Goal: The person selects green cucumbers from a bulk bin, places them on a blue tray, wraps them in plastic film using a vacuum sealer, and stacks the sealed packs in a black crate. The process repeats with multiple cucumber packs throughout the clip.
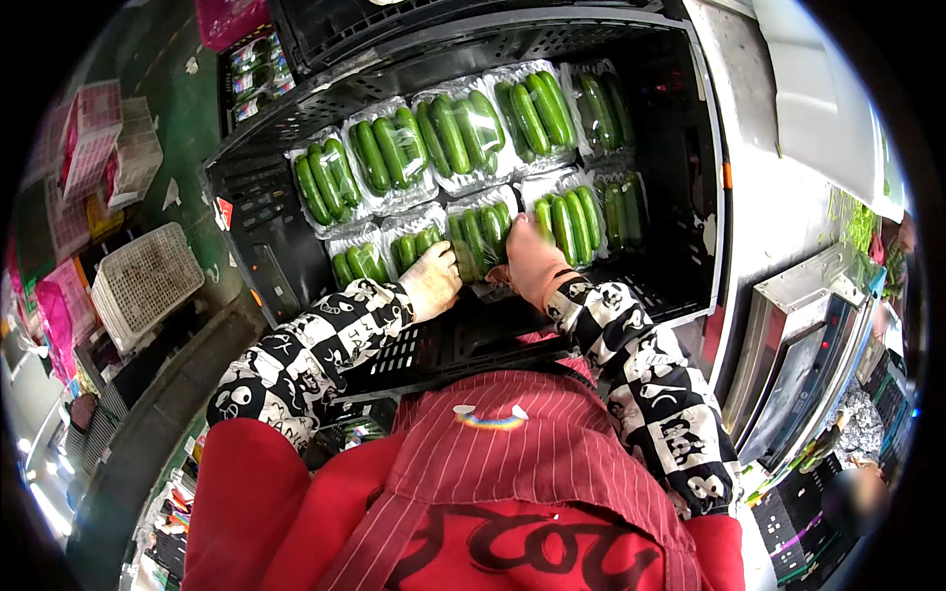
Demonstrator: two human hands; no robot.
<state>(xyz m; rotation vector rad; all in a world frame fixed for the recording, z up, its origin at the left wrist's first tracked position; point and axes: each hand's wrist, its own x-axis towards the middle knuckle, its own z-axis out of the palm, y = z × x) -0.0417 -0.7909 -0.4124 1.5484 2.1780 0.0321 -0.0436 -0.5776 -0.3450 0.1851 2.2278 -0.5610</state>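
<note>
Clear-wrapped packs of green cucumbers [457,133] lie in two rows inside a large black plastic crate [680,167]. In the near row, one cucumber pack [480,234] sits between my hands. My left hand [432,283] has its fingers closed at this pack's near left edge, beside a neighbouring pack [412,244]. At its right side my right hand [535,261] is closed on the edge, slightly blurred, close to another pack [570,225]. The fingertips of both hands are partly hidden.
Behind the crate stands another black crate [325,28], and farther left a crate holds small packs [258,74]. White baskets [148,286] are stacked on the left. A pale work surface [754,187] and a metal machine [788,364] stand on the right.
</note>
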